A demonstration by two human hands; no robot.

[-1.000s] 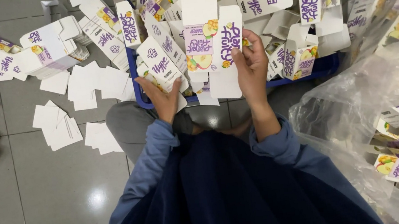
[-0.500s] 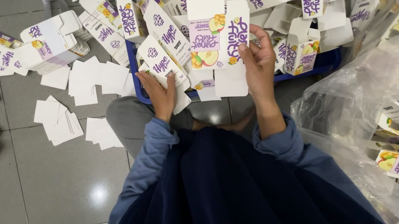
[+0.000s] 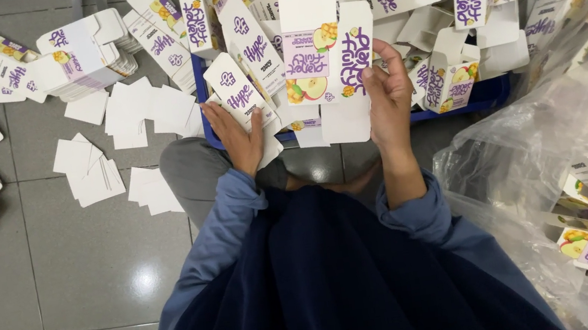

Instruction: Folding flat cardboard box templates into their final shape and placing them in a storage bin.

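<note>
Viewpoint: we look straight down from a head camera at our own two hands, blue sleeves and dark lap, sitting over a grey tiled floor (image 3: 61,294)
Right hand (image 3: 388,92): closed on the right edge of a flat carton (image 3: 324,47), fingers curled over the front and thumb at the side; the grip looks firm
Carton: an unfolded white card box blank with purple lettering and fruit pictures, held up flat and facing us, its print upside down from our view; it sits above the front edge of the crate, between our two hands
Left hand (image 3: 235,131): palm down with fingers spread, pressing on a second carton (image 3: 243,92) that leans at the front left of the pile; the hand is not closed around it
Crate (image 3: 485,96): blue, just beyond our knees, heaped with more white and purple cartons lying at all angles; only its front rim shows
Floor, left: a stack (image 3: 79,57) of flat cartons near the top left, loose white card pieces (image 3: 143,113) scattered beside the crate, and more printed cartons along the left edge
Right side: a clear plastic bag (image 3: 534,148) touching our right arm, with folded cartons visible inside it
</note>
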